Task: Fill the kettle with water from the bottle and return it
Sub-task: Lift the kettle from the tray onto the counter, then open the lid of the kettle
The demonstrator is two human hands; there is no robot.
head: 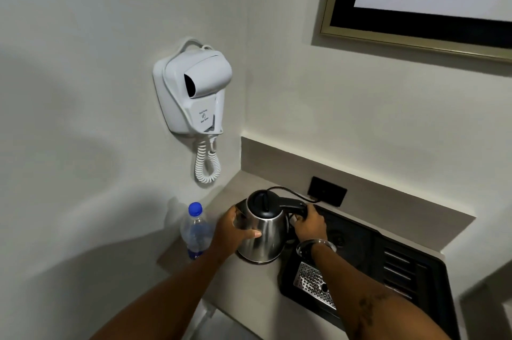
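Kettle (261, 231), steel-bodied with a black lid, stands upright on the pale bench (266, 287) near the wall corner, just at the 9 o'clock edge of a black tray (368, 245). The left hand (235, 231) cups its steel side from 9 o'clock, fingers (250, 233) spread apart and laid flat against the metal, thumb near the lid. The right hand (309, 224) closes around the black handle (291, 205) at the kettle's 3 o'clock side, fingers curled shut on it; a metal bangle (318, 243) rings that wrist. Whether the kettle base touches the bench or sits slightly lifted is hard to tell. A black cord (291, 192) runs from behind the kettle toward a dark socket plate (327, 191) at 1 o'clock. The water bottle (195, 231), clear with a blue cap, stands upright at the kettle's 9 o'clock, just beside the left wrist, untouched. On the wall at 11 o'clock hangs a white hair dryer (196, 90) with a coiled cord. A perforated metal grille (311, 281) lies in the tray at 5 o'clock.
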